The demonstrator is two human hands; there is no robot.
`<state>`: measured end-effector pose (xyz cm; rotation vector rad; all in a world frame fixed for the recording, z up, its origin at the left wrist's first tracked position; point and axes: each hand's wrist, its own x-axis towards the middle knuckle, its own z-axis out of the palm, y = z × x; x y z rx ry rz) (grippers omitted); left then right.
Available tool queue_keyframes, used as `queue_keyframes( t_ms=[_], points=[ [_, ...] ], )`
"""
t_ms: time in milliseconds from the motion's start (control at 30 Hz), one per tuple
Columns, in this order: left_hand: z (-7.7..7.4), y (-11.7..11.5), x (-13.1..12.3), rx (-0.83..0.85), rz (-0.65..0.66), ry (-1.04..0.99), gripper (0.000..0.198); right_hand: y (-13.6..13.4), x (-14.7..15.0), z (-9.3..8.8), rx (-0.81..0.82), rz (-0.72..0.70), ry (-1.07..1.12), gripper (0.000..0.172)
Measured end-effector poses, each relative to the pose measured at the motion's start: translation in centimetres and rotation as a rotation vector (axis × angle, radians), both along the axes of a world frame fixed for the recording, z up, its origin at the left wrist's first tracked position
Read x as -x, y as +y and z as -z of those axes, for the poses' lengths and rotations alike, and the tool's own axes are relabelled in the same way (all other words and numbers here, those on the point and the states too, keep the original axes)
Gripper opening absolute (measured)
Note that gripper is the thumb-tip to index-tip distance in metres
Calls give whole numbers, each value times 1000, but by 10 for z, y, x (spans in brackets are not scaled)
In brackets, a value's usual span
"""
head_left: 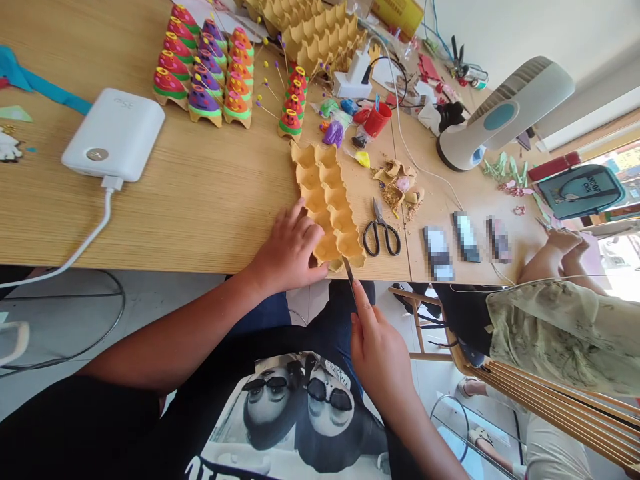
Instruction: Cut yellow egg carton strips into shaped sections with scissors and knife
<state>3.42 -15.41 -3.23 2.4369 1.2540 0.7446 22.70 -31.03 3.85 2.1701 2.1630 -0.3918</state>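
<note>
A tan pulp egg carton, two cups wide, lies on the wooden table with its near end at the front edge. My left hand grips its near left side, fingers over the rim and thumb at the bottom corner. In my right hand is a knife with a narrow dark blade, index finger stretched along its top. The blade tip touches the carton's near end, between the two rows of cups. Black-handled scissors lie just right of the carton, touching neither hand.
Painted carton pieces stand in rows at the back left. A white power bank with a cable sits left. Beyond are a red cup, carton scraps and a fan. Several phones lie right, near another person's arms.
</note>
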Motion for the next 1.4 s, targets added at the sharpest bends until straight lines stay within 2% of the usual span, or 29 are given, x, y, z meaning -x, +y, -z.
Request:
queue_keyframes(
  t_ms=[233,367,567,833,1067,1300,1400],
  points=[
    [0,-1,-1,-10,-16,16,40,25,13,-14,106,4,-69,70],
    [0,-2,-2,-17,-28,35,40,24,15,-19,161,26,-76,69],
    [1,-1,-1,-34,-20,28,40,10,7,-17,199,31,-52,66],
    [3,0,-2,-31,-17,15,40,33,17,-16,197,34,-56,70],
    [2,-1,-2,-49,-12,12,40,14,11,-14,208,15,-60,67],
    [5,2,-2,-70,-3,22,38,36,19,-14,210,42,-60,69],
    [5,1,-3,-77,-20,27,41,35,20,-14,201,39,-69,70]
  ],
)
